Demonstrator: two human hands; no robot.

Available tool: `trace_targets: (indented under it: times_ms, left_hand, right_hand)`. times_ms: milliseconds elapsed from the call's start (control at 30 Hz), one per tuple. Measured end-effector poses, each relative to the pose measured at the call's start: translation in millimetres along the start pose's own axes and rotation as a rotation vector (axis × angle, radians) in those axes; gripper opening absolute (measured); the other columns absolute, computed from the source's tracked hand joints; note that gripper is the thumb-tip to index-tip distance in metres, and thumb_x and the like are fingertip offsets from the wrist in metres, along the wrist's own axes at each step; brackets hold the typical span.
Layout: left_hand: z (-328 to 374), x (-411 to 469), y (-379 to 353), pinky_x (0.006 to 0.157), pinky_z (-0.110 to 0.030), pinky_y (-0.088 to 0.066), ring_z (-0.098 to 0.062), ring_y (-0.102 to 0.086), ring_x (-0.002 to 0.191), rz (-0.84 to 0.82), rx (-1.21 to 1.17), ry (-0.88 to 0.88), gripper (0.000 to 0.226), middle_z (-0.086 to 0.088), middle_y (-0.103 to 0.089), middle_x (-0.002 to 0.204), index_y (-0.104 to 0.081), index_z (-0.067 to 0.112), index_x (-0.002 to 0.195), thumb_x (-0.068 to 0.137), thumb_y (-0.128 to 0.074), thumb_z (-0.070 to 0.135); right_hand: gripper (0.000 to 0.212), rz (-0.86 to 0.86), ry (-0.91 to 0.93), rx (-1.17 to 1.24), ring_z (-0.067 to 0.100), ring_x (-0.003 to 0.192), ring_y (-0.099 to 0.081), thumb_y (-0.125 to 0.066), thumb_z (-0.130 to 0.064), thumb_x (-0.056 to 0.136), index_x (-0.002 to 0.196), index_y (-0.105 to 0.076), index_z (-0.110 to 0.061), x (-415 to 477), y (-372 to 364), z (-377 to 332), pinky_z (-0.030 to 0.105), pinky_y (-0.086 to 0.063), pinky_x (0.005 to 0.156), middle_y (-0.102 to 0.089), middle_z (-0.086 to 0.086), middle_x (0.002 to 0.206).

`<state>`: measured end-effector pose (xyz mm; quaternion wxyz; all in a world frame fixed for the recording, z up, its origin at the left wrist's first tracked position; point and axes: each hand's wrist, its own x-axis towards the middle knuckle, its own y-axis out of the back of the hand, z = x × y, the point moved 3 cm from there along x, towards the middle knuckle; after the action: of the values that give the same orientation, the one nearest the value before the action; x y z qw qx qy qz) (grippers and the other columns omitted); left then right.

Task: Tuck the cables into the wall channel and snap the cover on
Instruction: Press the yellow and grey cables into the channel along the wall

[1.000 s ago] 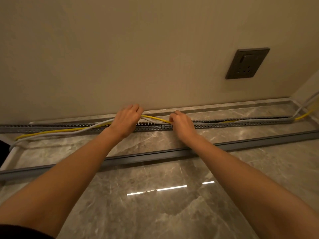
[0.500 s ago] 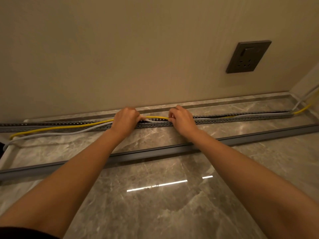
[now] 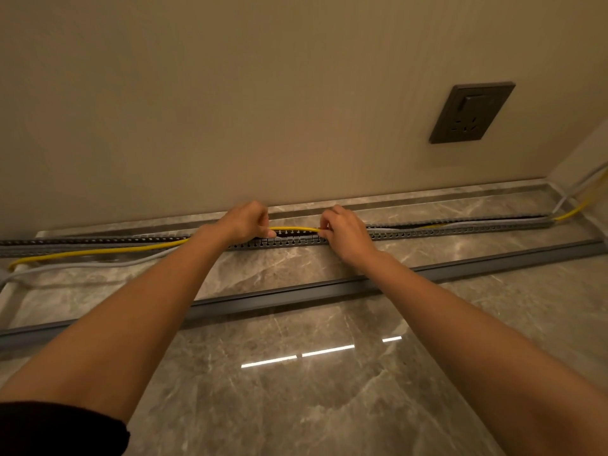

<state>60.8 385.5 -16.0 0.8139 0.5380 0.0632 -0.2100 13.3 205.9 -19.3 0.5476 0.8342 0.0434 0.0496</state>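
Two bare hands pinch one yellow cable over the long grey slotted wall channel (image 3: pixel 427 232).

The left hand (image 3: pixel 245 222) and right hand (image 3: pixel 345 230), in the middle of the frame, each have their grip clamped on the thin yellow cable (image 3: pixel 98 251). One pale grey cable (image 3: pixel 82 266) lies loose on the shiny brown marble floor (image 3: pixel 296 406) at the left. One long flat grey cover strip (image 3: pixel 477 266) lies below the hands, apart from the channel. One dark square wall socket (image 3: pixel 472 112) sits upper right. The floor below the strip is open.
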Motion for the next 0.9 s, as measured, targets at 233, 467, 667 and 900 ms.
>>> trace_targets:
  times_ms: [233,467,667,900]
  left_hand:
    - [17.6,-20.3,-7.3,0.069,-0.041,-0.041,-0.033,-0.055,0.088,0.217,0.398,-0.313,0.007,-0.018,-0.058,0.105,-0.054,0.002,0.093,0.091,-0.055,0.009]
    - [24.2,-32.7,-16.9,0.072,-0.040,-0.047,-0.034,-0.060,0.095,0.247,0.595,-0.392,0.022,-0.018,-0.061,0.107,-0.061,0.001,0.106,0.096,-0.047,0.013]
    - [31.0,-33.2,-24.9,0.074,-0.040,-0.047,-0.033,-0.059,0.098,0.259,0.653,-0.306,0.022,-0.016,-0.060,0.110,-0.058,0.004,0.111,0.095,-0.047,0.016]
    - [33.2,-31.8,-31.2,0.065,-0.040,-0.045,-0.037,-0.061,0.089,0.315,0.578,-0.286,0.017,-0.023,-0.064,0.099,-0.066,-0.008,0.095,0.089,-0.053,0.000]
  right_hand:
    - [0.016,0.005,0.010,-0.011,0.028,0.107,-0.052,-0.057,-0.013,0.092,0.101,-0.063,-0.002,-2.0,0.3,-0.5,0.035,-0.043,0.089,-0.060,0.014,0.113]
    - [0.025,-0.019,0.009,-0.048,0.030,0.112,-0.050,-0.051,-0.016,0.095,0.106,-0.067,0.000,-3.5,-3.1,0.9,0.036,-0.042,0.091,-0.062,0.017,0.115]
    - [0.026,-0.062,0.021,-0.078,0.028,0.118,-0.045,-0.061,-0.020,0.089,0.107,-0.066,-0.002,-6.2,-3.6,3.2,0.037,-0.040,0.098,-0.061,0.014,0.119]
    - [0.026,-0.021,0.020,-0.152,0.031,0.118,-0.044,-0.047,0.002,0.093,0.112,-0.065,0.000,-6.5,-7.4,0.2,0.039,-0.043,0.097,-0.059,0.016,0.121]
